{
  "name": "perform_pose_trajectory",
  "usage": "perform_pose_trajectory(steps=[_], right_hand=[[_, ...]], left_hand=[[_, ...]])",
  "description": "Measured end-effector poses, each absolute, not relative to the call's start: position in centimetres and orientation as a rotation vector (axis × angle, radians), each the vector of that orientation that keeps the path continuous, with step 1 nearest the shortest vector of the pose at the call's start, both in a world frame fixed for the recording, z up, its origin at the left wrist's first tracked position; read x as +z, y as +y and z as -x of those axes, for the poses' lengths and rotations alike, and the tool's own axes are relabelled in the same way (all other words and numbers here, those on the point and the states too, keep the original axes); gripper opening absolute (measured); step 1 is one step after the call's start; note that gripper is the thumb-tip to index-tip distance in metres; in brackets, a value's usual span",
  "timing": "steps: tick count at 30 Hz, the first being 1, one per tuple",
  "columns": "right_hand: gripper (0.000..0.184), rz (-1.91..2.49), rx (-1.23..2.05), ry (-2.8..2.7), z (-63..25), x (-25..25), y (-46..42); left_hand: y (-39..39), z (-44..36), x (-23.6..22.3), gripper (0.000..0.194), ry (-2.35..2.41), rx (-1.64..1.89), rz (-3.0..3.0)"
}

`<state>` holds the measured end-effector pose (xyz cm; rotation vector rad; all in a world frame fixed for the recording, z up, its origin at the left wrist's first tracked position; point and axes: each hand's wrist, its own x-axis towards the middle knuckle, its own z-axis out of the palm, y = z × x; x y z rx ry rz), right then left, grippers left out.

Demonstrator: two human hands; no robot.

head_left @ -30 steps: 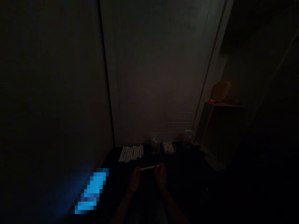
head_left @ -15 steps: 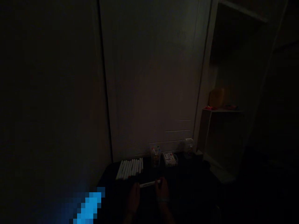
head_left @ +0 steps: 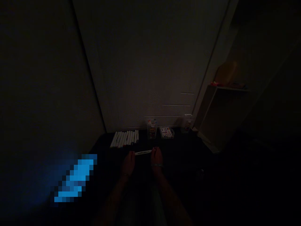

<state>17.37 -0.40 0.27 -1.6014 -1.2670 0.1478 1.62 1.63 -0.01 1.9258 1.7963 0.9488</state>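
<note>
A white marker [head_left: 143,152] lies nearly level between my two hands above the dark table. My left hand [head_left: 128,164] is closed on its left end. Its right end, with a cap that looks reddish, is pinched in my right hand [head_left: 156,157], which wears a band at the wrist. Just beyond, a row of several white markers [head_left: 124,138] lies side by side on the table. In the dim light the fingers are hard to make out in detail.
Behind my hands stand a clear container [head_left: 152,130] with some markers in it, a clear case [head_left: 166,132] lying flat, and another clear container [head_left: 187,123] by the wall. A shelf [head_left: 231,88] rises at the right. A blurred blue glowing patch [head_left: 81,171] is at the left.
The view has tilted downward, so the table things appear higher and more of my forearms shows. Both hands still hold the marker by its ends.
</note>
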Motion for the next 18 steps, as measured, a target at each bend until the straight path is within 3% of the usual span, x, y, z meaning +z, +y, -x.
perform_pose_trajectory(steps=[5,18], right_hand=[[0.029,1.551,0.187,-1.279,-17.86,0.27,-0.23],[0.027,1.566,0.232,-1.322,-17.79,1.16,-0.64]], left_hand=[[1.87,-1.03,0.27,0.032,1.611,0.962,-1.904],[1.95,-1.24,0.59,0.035,1.647,1.036,-1.748]])
